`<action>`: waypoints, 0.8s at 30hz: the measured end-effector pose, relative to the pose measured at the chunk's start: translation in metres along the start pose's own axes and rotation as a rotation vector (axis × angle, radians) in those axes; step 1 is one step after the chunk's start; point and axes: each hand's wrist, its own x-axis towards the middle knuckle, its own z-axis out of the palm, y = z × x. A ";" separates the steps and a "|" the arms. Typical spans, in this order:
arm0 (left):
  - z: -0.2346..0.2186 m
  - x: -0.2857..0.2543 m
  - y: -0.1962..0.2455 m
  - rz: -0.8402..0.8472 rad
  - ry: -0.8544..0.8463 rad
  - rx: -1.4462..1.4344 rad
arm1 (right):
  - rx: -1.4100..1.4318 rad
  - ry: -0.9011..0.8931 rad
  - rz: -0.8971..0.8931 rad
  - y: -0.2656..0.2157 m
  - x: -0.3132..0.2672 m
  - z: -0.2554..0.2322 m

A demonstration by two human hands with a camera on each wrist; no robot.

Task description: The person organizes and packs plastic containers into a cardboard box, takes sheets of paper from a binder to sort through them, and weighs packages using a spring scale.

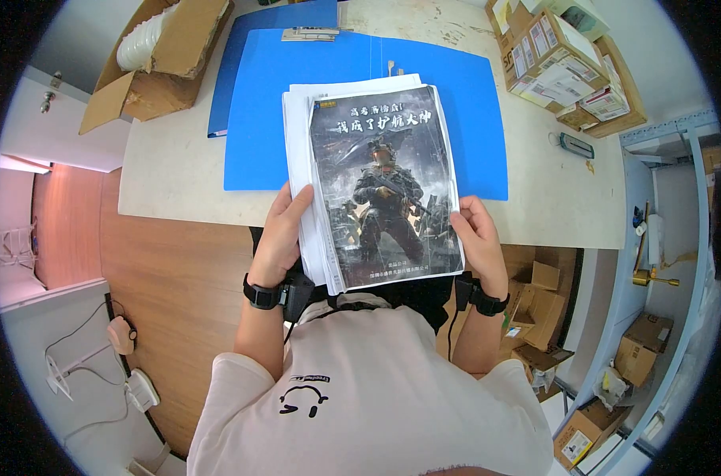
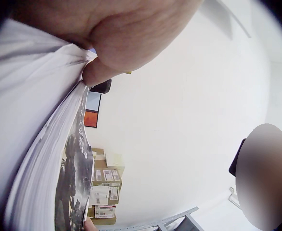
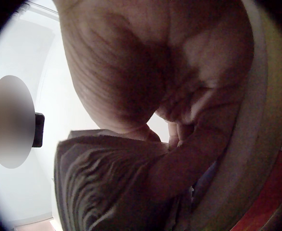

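Note:
A thick stack of papers [image 1: 380,182] is held up over the front edge of the table, its top sheet a dark printed cover with an armed, helmeted soldier and white lettering. My left hand [image 1: 282,238] grips the stack by its left edge, thumb on top. On the opposite edge my right hand [image 1: 481,242] pinches it, thumb over the cover. White sheets stick out unevenly along the left side. In the left wrist view, the layered page edges [image 2: 39,159] show below the thumb. The right wrist view has fingers [image 3: 194,159] curled against wavy page edges.
Behind the stack, an opened blue folder [image 1: 479,135] with metal clips lies on the white table [image 1: 170,174]. An open cardboard box [image 1: 170,75] stands at the back left, parcels [image 1: 551,63] at the back right. A small dark green object [image 1: 576,146] lies near the right edge.

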 end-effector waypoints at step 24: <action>-0.001 0.000 -0.001 -0.002 0.000 0.001 | -0.011 -0.002 -0.013 -0.001 0.000 0.001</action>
